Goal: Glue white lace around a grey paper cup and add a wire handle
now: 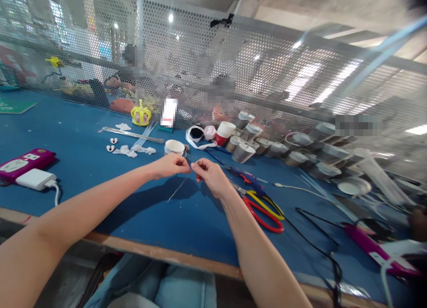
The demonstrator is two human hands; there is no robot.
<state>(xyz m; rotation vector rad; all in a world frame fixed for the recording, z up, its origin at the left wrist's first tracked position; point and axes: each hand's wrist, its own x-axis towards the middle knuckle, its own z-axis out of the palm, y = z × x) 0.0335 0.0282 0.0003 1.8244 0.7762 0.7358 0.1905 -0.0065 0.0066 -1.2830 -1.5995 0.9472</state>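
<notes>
My left hand (172, 165) and my right hand (211, 175) meet fingertip to fingertip above the blue table, each closed in a pinch. A thin pale wire (178, 189) slants down to the left from between them, its free end over the tabletop. The fingers hide its upper part. Just behind my left hand is a white roll (174, 147). To the right of my right hand lie scissors (265, 210) with red and yellow handles, and blue-handled pliers (247, 178).
A bundle of metal rods (133, 134), white fabric scraps (126, 151) and a yellow crown-shaped piece (140, 114) lie behind left. Several cups and cans (243, 152) line the perforated screen (187, 54). Magenta power strips (28, 165) and a black cable (313, 248) flank the workspace.
</notes>
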